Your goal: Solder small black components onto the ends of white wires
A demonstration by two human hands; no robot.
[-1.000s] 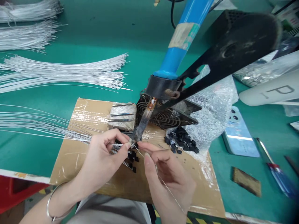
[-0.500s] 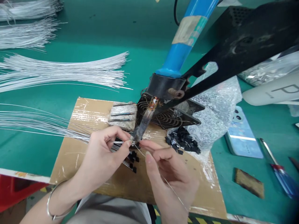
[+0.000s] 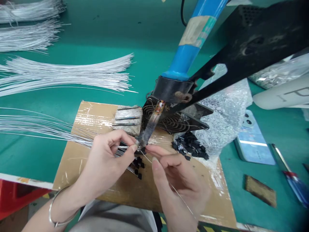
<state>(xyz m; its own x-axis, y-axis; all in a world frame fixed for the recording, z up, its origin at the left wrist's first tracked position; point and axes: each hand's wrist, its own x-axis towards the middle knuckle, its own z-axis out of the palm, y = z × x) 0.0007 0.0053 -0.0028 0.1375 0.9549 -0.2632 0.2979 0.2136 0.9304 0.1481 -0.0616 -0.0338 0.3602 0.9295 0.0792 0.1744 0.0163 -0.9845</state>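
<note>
My left hand [image 3: 112,161] pinches a thin white wire [image 3: 122,147] close under the tip of a mounted soldering iron [image 3: 151,127]. Between thumb and finger of my right hand [image 3: 178,183] runs a fine strand of solder wire [image 3: 147,158], its front end at the iron's tip and its tail trailing over the palm. The exact joint at the tip is hidden by my fingertips. Below my left fingers lie several wires with small black connectors [image 3: 138,162] on their ends.
A cardboard sheet [image 3: 79,164] covers the bench. Behind the iron stands a black fan [image 3: 166,120]; left of it is a pad with metal rods [image 3: 127,120]. Loose black connectors [image 3: 190,145], bubble wrap [image 3: 222,109], a phone [image 3: 254,138], a screwdriver [image 3: 292,182] and white wire bundles [image 3: 72,75] lie around.
Both hands keep their grips at the iron's tip. The whole view has shifted very slightly; nothing has been let go or picked up.
</note>
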